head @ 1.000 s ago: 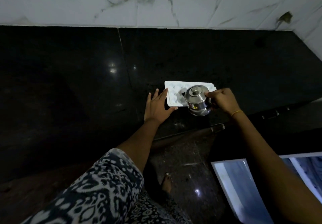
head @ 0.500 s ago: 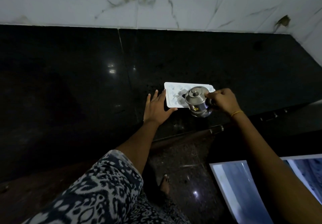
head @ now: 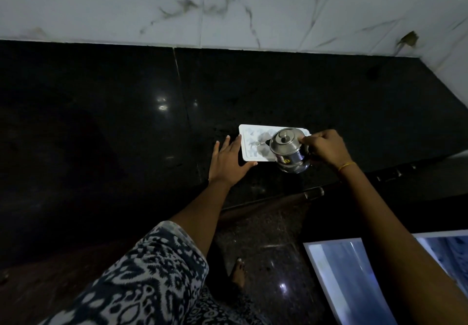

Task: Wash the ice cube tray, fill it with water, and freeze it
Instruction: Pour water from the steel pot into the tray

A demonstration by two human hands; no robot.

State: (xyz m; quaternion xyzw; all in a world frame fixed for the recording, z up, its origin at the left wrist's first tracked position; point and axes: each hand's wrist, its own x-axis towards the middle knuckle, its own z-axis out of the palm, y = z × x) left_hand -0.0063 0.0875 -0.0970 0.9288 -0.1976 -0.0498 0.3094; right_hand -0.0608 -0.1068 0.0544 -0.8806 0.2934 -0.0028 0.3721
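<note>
A white ice cube tray (head: pixel 253 145) lies flat on the black countertop (head: pixel 126 134), near its front edge. My left hand (head: pixel 228 160) rests flat on the counter with straight fingers, touching the tray's left end. My right hand (head: pixel 325 147) grips the handle of a small steel kettle (head: pixel 288 150) with a knobbed lid, held tilted over the tray's right half with its spout pointing left. The kettle hides the tray's right part.
A white marble-tiled wall (head: pixel 228 8) runs along the back of the counter and turns at the right. Below the counter edge is dark polished floor (head: pixel 266 236) with my bare foot (head: pixel 238 274). A pale open door or panel (head: pixel 354 274) stands at the lower right.
The kettle has shifted slightly up and over the tray and tilted a little more. My left hand stays at the tray's left end.
</note>
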